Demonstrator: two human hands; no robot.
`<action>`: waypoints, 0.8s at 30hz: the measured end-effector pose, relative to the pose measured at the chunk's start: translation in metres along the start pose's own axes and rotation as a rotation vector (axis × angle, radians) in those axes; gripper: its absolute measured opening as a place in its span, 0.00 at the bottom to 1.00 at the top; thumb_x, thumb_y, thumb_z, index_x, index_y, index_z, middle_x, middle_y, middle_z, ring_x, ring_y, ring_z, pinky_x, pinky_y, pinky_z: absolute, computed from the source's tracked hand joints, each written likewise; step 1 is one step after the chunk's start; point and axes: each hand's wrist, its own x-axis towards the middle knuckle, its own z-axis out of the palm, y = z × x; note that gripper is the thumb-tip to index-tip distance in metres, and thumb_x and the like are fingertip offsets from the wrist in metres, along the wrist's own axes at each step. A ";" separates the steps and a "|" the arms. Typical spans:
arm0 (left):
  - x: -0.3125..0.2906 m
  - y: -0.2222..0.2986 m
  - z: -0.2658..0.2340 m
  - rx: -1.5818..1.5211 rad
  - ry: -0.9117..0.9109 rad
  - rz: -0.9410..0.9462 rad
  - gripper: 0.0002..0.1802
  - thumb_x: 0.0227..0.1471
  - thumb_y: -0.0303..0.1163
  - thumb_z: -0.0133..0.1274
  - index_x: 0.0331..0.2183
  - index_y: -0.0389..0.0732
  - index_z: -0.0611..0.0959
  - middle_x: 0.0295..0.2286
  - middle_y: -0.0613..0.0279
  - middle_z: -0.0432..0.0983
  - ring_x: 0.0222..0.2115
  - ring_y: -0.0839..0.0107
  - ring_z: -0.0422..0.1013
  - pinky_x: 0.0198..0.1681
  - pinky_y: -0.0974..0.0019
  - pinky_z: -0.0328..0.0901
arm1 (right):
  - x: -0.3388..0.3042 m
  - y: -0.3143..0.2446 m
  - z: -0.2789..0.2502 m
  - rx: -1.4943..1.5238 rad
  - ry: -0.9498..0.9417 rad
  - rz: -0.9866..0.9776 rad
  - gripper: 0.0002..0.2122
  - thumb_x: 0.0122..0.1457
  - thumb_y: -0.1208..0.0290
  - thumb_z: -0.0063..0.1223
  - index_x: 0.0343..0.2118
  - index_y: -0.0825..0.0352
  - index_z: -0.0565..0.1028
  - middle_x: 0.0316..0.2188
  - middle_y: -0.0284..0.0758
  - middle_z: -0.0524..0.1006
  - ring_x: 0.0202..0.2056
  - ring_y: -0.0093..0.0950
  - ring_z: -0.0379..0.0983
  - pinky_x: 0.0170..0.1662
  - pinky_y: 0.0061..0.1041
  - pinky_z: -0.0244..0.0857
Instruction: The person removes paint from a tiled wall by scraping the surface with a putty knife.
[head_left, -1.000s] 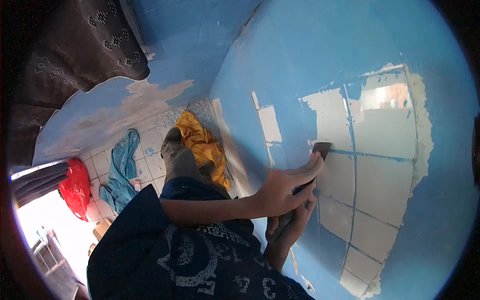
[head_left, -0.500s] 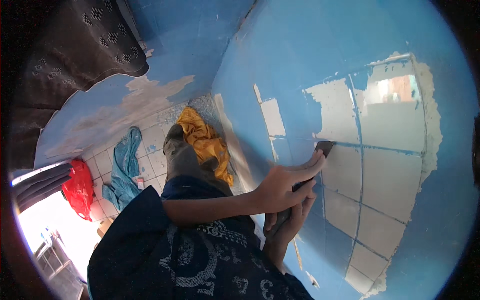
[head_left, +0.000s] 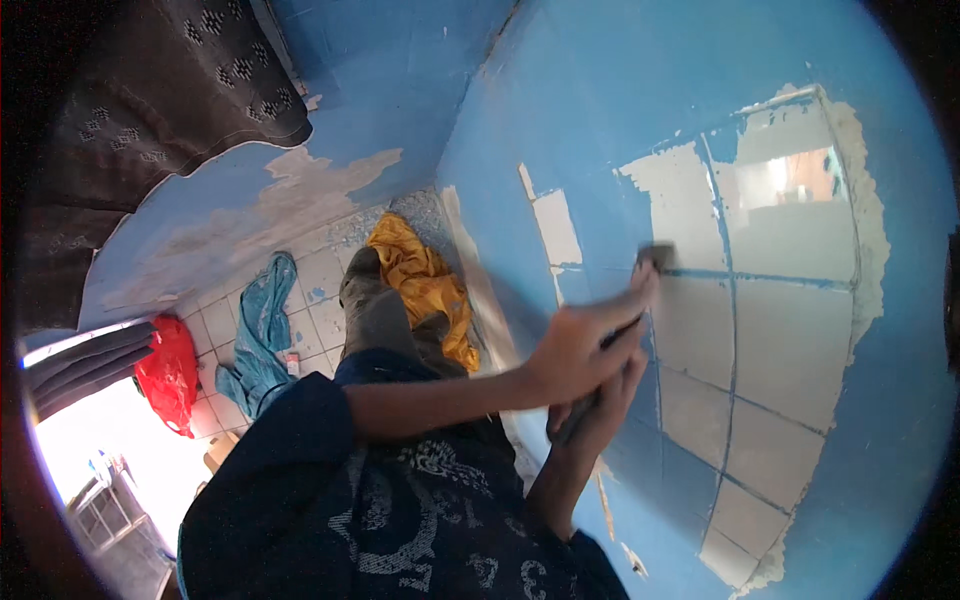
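Both my hands are on a scraper (head_left: 657, 255) with a dark, flat blade, slightly blurred by motion. Its handle runs back between my palms. My left hand (head_left: 575, 352) is closed over the upper part, fingers stretched along it toward the blade. Below it, my right hand (head_left: 605, 408) wraps round the handle. The blade meets the wall at the border between blue paint (head_left: 610, 225) and bare white tiles (head_left: 785, 335). Blue lines of paint stay in the joints between the tiles, and a ragged pale edge rims the stripped patch.
Yellow cloth (head_left: 425, 285) lies on the tiled floor by my foot. Further left are a teal cloth (head_left: 262, 325) and a red plastic bag (head_left: 168, 375). A dark patterned curtain (head_left: 180, 110) hangs at upper left. Bright light enters at lower left.
The scraper blade has moved upward along the paint edge, onto the tile above, with both hands following. The view has shifted slightly.
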 end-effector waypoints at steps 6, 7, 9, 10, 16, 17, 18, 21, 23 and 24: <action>-0.005 -0.001 -0.004 0.042 -0.034 0.127 0.27 0.51 0.25 0.45 0.54 0.36 0.63 0.51 0.44 0.60 0.45 0.61 0.68 0.40 0.69 0.66 | -0.017 0.022 -0.011 -0.070 0.004 -0.134 0.10 0.58 0.72 0.40 0.42 0.62 0.59 0.14 0.33 0.66 0.05 0.21 0.59 0.06 0.16 0.50; 0.002 -0.001 -0.004 -0.007 -0.060 0.066 0.27 0.51 0.25 0.45 0.54 0.36 0.62 0.51 0.45 0.60 0.45 0.61 0.68 0.40 0.69 0.66 | -0.015 0.020 -0.010 -0.084 0.007 -0.166 0.10 0.58 0.71 0.40 0.42 0.62 0.59 0.14 0.34 0.66 0.05 0.21 0.59 0.06 0.16 0.50; 0.001 0.008 -0.004 -0.058 -0.114 -0.007 0.27 0.51 0.24 0.45 0.54 0.36 0.62 0.51 0.45 0.60 0.45 0.62 0.68 0.40 0.70 0.66 | -0.017 0.008 0.000 0.050 -0.084 -0.104 0.10 0.58 0.73 0.38 0.43 0.62 0.59 0.17 0.36 0.68 0.06 0.20 0.60 0.07 0.15 0.52; -0.003 0.017 -0.007 -0.022 -0.101 -0.053 0.26 0.51 0.23 0.45 0.54 0.35 0.63 0.50 0.45 0.62 0.45 0.65 0.68 0.42 0.70 0.65 | -0.022 0.009 -0.002 0.062 -0.068 -0.107 0.10 0.58 0.73 0.38 0.43 0.62 0.59 0.17 0.36 0.68 0.06 0.20 0.60 0.07 0.15 0.52; 0.009 0.014 -0.003 0.048 0.012 -0.003 0.25 0.52 0.23 0.45 0.53 0.34 0.64 0.49 0.47 0.66 0.45 0.72 0.66 0.45 0.72 0.61 | -0.001 0.022 -0.008 0.045 0.171 -0.278 0.11 0.58 0.73 0.38 0.43 0.62 0.57 0.19 0.37 0.70 0.09 0.21 0.62 0.09 0.17 0.54; 0.022 0.009 -0.004 0.055 0.063 -0.066 0.25 0.52 0.23 0.45 0.53 0.34 0.64 0.48 0.48 0.67 0.45 0.75 0.65 0.45 0.72 0.60 | 0.003 -0.002 0.003 0.023 0.013 -0.050 0.11 0.58 0.75 0.38 0.44 0.65 0.58 0.30 0.39 0.67 0.22 0.22 0.65 0.22 0.19 0.59; 0.021 0.008 -0.007 0.060 0.042 -0.060 0.25 0.52 0.23 0.45 0.53 0.34 0.64 0.48 0.48 0.67 0.45 0.75 0.65 0.45 0.72 0.60 | 0.001 0.004 0.004 -0.030 -0.030 -0.062 0.11 0.58 0.76 0.38 0.44 0.65 0.58 0.32 0.40 0.67 0.26 0.22 0.66 0.27 0.20 0.61; 0.007 0.010 -0.016 0.232 -0.088 0.076 0.26 0.52 0.24 0.46 0.54 0.36 0.63 0.46 0.51 0.70 0.42 0.81 0.63 0.43 0.76 0.60 | -0.016 0.007 0.010 -0.052 -0.090 -0.114 0.10 0.59 0.75 0.38 0.44 0.64 0.57 0.28 0.39 0.69 0.21 0.22 0.65 0.21 0.19 0.59; 0.016 0.013 -0.014 0.153 -0.087 -0.013 0.27 0.52 0.24 0.46 0.54 0.36 0.63 0.46 0.53 0.70 0.41 0.82 0.63 0.42 0.77 0.60 | -0.017 0.013 0.008 -0.013 -0.077 -0.144 0.10 0.60 0.74 0.37 0.44 0.63 0.55 0.20 0.38 0.71 0.08 0.21 0.63 0.08 0.16 0.54; 0.021 0.015 -0.015 0.068 -0.062 -0.109 0.27 0.52 0.24 0.46 0.54 0.36 0.63 0.46 0.55 0.70 0.40 0.82 0.64 0.41 0.77 0.60 | -0.002 0.022 0.003 -0.068 -0.087 -0.188 0.11 0.60 0.74 0.36 0.44 0.63 0.55 0.21 0.39 0.71 0.09 0.21 0.63 0.08 0.15 0.54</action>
